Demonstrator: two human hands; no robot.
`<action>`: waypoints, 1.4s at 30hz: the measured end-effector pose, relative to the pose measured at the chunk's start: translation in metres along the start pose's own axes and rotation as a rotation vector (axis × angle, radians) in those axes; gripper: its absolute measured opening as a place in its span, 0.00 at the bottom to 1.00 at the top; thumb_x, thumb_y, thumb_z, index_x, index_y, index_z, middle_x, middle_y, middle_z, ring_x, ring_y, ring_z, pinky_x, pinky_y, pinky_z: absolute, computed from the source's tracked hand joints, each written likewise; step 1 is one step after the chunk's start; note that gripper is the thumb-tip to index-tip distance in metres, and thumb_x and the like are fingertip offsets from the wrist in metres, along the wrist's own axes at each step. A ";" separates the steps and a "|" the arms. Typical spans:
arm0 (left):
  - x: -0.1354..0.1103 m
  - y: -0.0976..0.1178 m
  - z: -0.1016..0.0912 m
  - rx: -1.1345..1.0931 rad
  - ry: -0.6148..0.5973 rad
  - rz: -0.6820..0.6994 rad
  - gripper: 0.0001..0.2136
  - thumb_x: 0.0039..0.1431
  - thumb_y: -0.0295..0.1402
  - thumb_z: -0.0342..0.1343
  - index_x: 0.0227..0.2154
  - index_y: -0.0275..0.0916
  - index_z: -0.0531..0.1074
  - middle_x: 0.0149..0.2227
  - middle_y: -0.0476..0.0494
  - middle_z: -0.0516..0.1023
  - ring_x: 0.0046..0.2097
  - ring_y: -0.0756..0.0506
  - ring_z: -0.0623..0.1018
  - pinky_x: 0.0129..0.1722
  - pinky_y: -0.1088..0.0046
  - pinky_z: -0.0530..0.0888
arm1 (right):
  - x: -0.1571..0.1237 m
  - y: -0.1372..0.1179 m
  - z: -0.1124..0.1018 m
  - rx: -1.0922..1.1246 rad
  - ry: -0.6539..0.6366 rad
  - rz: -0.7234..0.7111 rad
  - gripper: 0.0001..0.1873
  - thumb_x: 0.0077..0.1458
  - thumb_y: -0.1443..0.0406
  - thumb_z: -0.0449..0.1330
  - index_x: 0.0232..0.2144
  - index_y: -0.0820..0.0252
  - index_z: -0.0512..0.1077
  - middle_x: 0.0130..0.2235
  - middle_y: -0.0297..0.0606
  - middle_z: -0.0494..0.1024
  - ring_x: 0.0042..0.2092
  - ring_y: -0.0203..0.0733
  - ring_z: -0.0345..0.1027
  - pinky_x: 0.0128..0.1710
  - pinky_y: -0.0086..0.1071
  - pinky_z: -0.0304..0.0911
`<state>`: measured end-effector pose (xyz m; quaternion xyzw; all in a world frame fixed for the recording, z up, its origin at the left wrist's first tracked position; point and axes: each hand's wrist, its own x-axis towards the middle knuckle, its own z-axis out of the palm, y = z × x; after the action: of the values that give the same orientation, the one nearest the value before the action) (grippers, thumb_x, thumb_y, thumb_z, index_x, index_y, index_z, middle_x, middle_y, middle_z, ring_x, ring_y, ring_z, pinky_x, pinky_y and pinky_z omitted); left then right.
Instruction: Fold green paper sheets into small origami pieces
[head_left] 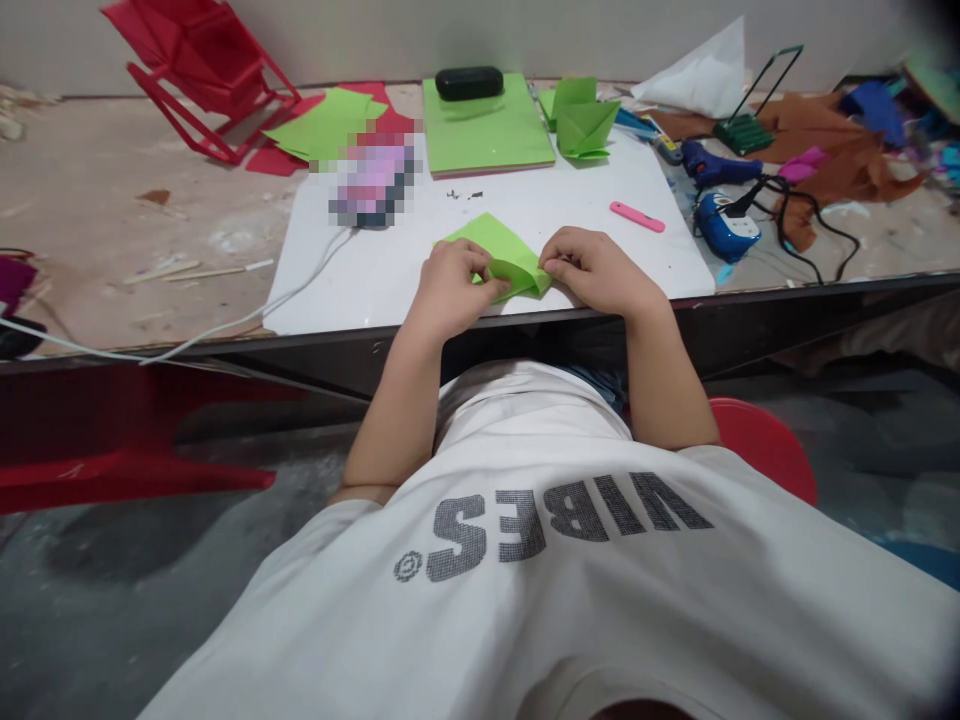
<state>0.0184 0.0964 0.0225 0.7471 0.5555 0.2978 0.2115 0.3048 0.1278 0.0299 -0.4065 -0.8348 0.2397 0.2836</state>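
Note:
A sheet of green paper (495, 240), partly folded, lies on the white board (337, 290) close to the table's front edge. My left hand (454, 285) pinches its near left part, where a flap curls up. At the paper's right corner, the fingertips of my right hand (592, 268) are closed on the edge. Both hands rest low over the board, and the fingers hide parts of the fold. A pink cutter-like tool (637, 217) lies to the right of my right hand.
Behind are a green paper stack (487, 135) with a black case (469, 83) on it, and a folded green paper piece (585, 120). A phone (373, 180) with a white cable lies left. A blue glue gun (720, 165) and blue plug adapter (726, 228) sit right.

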 end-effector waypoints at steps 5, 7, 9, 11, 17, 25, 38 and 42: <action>0.000 0.003 -0.001 -0.029 0.001 -0.043 0.10 0.67 0.32 0.72 0.29 0.44 0.78 0.51 0.37 0.89 0.58 0.33 0.85 0.65 0.47 0.83 | -0.001 0.000 -0.001 -0.006 -0.008 -0.002 0.11 0.78 0.57 0.67 0.48 0.51 0.90 0.53 0.46 0.92 0.56 0.60 0.82 0.65 0.52 0.76; 0.001 0.003 -0.001 -0.021 0.008 -0.047 0.10 0.66 0.32 0.73 0.30 0.44 0.78 0.50 0.37 0.88 0.58 0.32 0.84 0.65 0.46 0.83 | -0.001 -0.001 -0.001 -0.004 -0.006 -0.002 0.12 0.77 0.57 0.66 0.48 0.52 0.90 0.53 0.47 0.93 0.56 0.61 0.83 0.65 0.54 0.76; 0.001 0.002 -0.001 -0.002 0.023 -0.049 0.10 0.65 0.33 0.74 0.31 0.44 0.78 0.49 0.37 0.86 0.59 0.31 0.84 0.66 0.44 0.83 | -0.001 -0.002 -0.001 0.000 -0.008 0.000 0.12 0.77 0.57 0.67 0.48 0.51 0.91 0.53 0.46 0.93 0.57 0.62 0.83 0.66 0.54 0.77; 0.002 0.000 0.000 0.013 0.030 -0.050 0.10 0.64 0.33 0.75 0.32 0.45 0.79 0.48 0.37 0.84 0.58 0.30 0.83 0.67 0.42 0.83 | -0.002 -0.002 -0.001 0.012 -0.011 -0.005 0.11 0.75 0.57 0.68 0.47 0.50 0.91 0.54 0.45 0.93 0.56 0.61 0.83 0.65 0.54 0.77; 0.002 -0.001 0.000 0.034 0.003 -0.059 0.08 0.64 0.33 0.75 0.35 0.44 0.79 0.47 0.38 0.80 0.61 0.29 0.80 0.66 0.43 0.81 | -0.002 -0.001 -0.001 0.025 -0.001 -0.009 0.10 0.74 0.58 0.69 0.44 0.52 0.91 0.53 0.45 0.93 0.54 0.58 0.83 0.63 0.51 0.77; 0.001 -0.009 0.006 0.070 0.065 -0.041 0.16 0.65 0.36 0.79 0.46 0.45 0.78 0.52 0.38 0.79 0.62 0.28 0.80 0.71 0.41 0.79 | -0.001 0.003 0.002 0.064 0.028 -0.046 0.10 0.72 0.61 0.69 0.43 0.55 0.92 0.53 0.46 0.94 0.51 0.55 0.84 0.62 0.49 0.77; -0.019 -0.012 0.026 0.304 0.280 0.119 0.19 0.79 0.53 0.76 0.53 0.47 0.75 0.58 0.31 0.83 0.69 0.18 0.80 0.68 0.35 0.76 | -0.002 0.005 0.005 0.023 0.031 -0.080 0.14 0.72 0.63 0.67 0.45 0.57 0.95 0.55 0.49 0.95 0.54 0.59 0.88 0.65 0.53 0.81; -0.027 -0.009 0.030 0.361 0.266 0.114 0.11 0.82 0.43 0.71 0.55 0.47 0.78 0.51 0.35 0.86 0.63 0.21 0.84 0.68 0.39 0.76 | -0.002 0.007 0.005 0.021 0.033 -0.074 0.14 0.72 0.62 0.67 0.46 0.56 0.96 0.55 0.49 0.96 0.54 0.59 0.88 0.66 0.53 0.82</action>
<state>0.0268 0.0739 -0.0107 0.7572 0.5795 0.3009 -0.0177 0.3061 0.1290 0.0215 -0.3763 -0.8420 0.2307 0.3103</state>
